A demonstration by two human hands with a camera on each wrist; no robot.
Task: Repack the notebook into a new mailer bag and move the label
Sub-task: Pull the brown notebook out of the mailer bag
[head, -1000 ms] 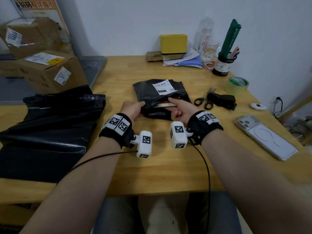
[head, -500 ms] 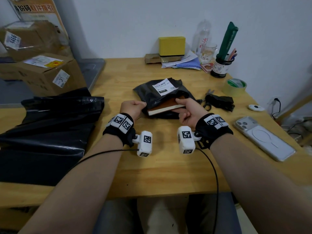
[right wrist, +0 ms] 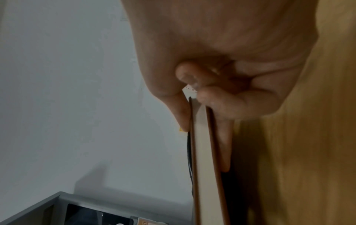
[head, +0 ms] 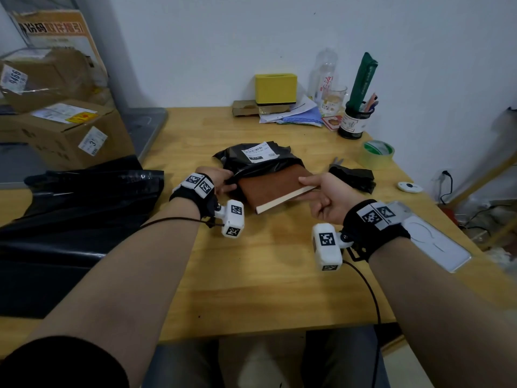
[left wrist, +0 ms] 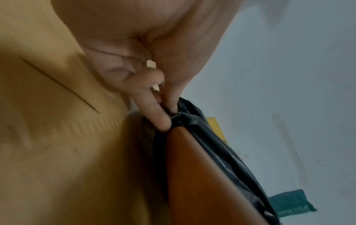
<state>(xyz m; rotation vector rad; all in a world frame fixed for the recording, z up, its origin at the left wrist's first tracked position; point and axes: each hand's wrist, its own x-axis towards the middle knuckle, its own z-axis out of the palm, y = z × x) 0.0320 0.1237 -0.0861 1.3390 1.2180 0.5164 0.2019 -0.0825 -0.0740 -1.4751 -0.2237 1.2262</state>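
Note:
A brown notebook (head: 275,187) sticks more than halfway out of the old black mailer bag (head: 251,166) at the table's middle. The white shipping label (head: 259,151) is stuck on the bag's top. My right hand (head: 316,191) pinches the notebook's near right corner, thumb on the cover and fingers beneath, as the right wrist view shows on the notebook (right wrist: 204,159). My left hand (head: 221,182) pinches the bag's open edge at the left; in the left wrist view its fingertips (left wrist: 163,121) grip the black plastic (left wrist: 212,144) beside the notebook (left wrist: 202,182).
A pile of black mailer bags (head: 70,219) covers the table's left side. Scissors (head: 337,161), a black scrap (head: 354,177), a tape roll (head: 379,154) and a phone (head: 436,245) lie to the right. Cardboard boxes (head: 61,130) stand at the far left; a yellow box (head: 275,88) and pen cup (head: 354,121) stand at the back.
My right hand has drawn the notebook toward me and rightward, from barely showing at the bag's mouth to mostly out. My left hand kept hold of the bag's edge.

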